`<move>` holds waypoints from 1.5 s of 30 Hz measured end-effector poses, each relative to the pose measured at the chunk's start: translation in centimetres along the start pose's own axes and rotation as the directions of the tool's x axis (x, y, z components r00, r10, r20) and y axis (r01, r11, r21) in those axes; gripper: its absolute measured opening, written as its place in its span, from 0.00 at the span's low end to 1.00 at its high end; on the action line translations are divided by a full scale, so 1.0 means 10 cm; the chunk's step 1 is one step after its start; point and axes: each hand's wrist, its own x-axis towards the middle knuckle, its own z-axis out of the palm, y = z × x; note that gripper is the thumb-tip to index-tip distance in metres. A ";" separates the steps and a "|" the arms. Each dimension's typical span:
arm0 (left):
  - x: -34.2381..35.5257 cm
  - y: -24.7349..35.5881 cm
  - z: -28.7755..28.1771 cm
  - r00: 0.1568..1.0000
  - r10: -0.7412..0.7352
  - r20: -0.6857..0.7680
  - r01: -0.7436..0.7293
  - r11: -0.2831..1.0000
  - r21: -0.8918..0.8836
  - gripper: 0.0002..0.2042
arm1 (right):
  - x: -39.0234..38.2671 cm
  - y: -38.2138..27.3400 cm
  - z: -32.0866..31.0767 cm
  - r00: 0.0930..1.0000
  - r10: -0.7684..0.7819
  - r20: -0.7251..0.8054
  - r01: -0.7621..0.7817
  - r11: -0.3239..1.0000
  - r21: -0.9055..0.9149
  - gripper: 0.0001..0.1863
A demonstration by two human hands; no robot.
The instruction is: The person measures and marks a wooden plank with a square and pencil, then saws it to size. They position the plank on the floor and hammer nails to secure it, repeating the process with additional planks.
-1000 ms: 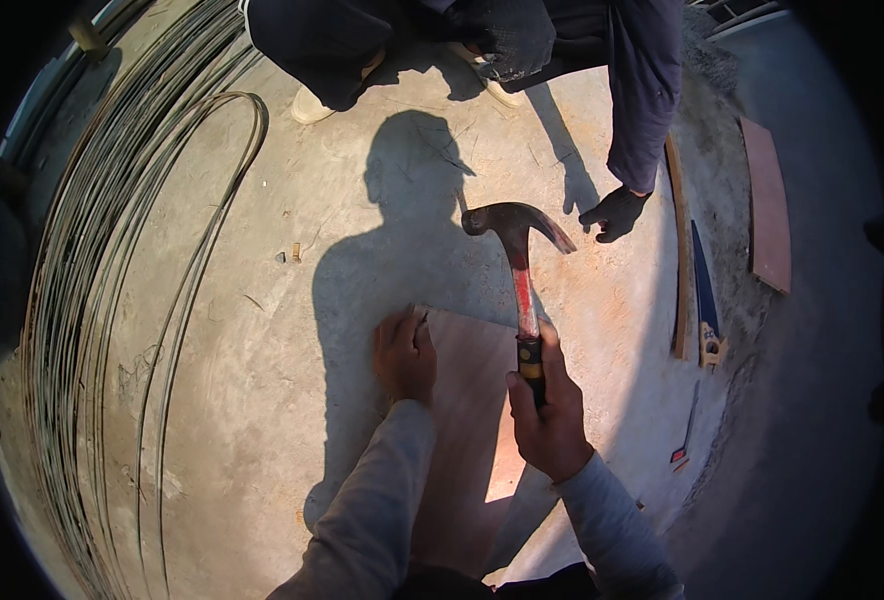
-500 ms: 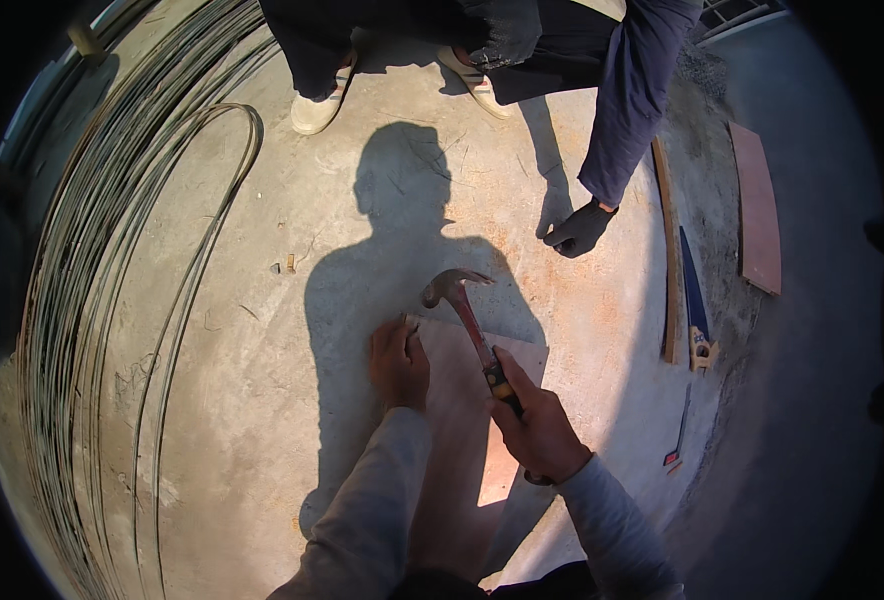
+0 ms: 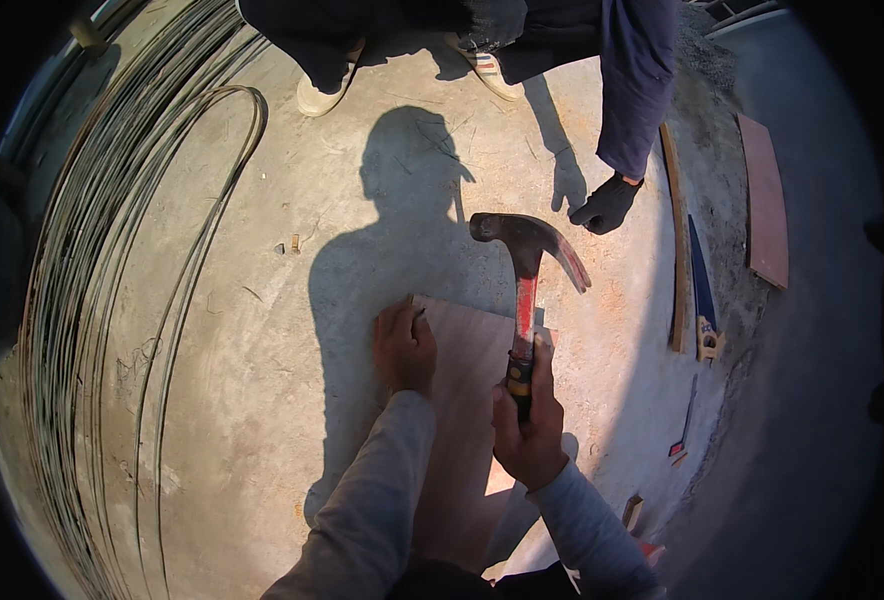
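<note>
My right hand [image 3: 531, 420] is wrapped round the dark and yellow grip of a claw hammer [image 3: 526, 290]. The hammer is raised, its red neck leading up to a worn metal head with the claw pointing right. My left hand [image 3: 405, 348] is closed at the far left corner of a thin reddish-brown wooden board [image 3: 460, 385]. A small dark tip shows at its thumb and fingertips, too small to name. The board lies in front of me, partly in my shadow, and its near part runs under my arms.
Opposite me a person crouches, one black-gloved hand [image 3: 607, 206] low over the concrete floor [image 3: 242, 400]. Coiled steel rods [image 3: 92, 230] lie left. On the right are a wooden strip [image 3: 677, 240], a handsaw [image 3: 702, 285], another board [image 3: 763, 200] and a thin tool with a red end [image 3: 684, 420].
The hammer has risen toward me and swung upright, its head now farther right. My left hand stays at the board's corner. The other person's gloved hand sits slightly farther right and up in view.
</note>
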 end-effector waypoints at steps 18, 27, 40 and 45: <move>-0.06 -0.07 0.06 0.945 -0.321 -0.059 0.313 0.943 -0.114 0.14 | -0.13 0.03 0.10 0.997 0.073 0.004 -0.073 0.997 -0.003 0.38; -0.05 0.01 0.02 0.924 -0.377 -0.065 0.360 0.914 -0.188 0.14 | -0.05 -0.08 -0.02 0.984 0.127 0.125 -0.109 0.984 -0.143 0.36; -0.10 0.00 0.00 0.905 -0.414 -0.101 0.341 0.845 -0.413 0.17 | -0.24 0.14 0.15 0.967 0.180 -0.181 -0.149 0.974 0.169 0.34; -0.04 0.00 -0.04 0.907 -0.396 -0.143 0.282 0.824 -0.492 0.19 | -0.20 0.29 0.23 0.961 0.118 0.252 -0.062 0.973 -0.221 0.36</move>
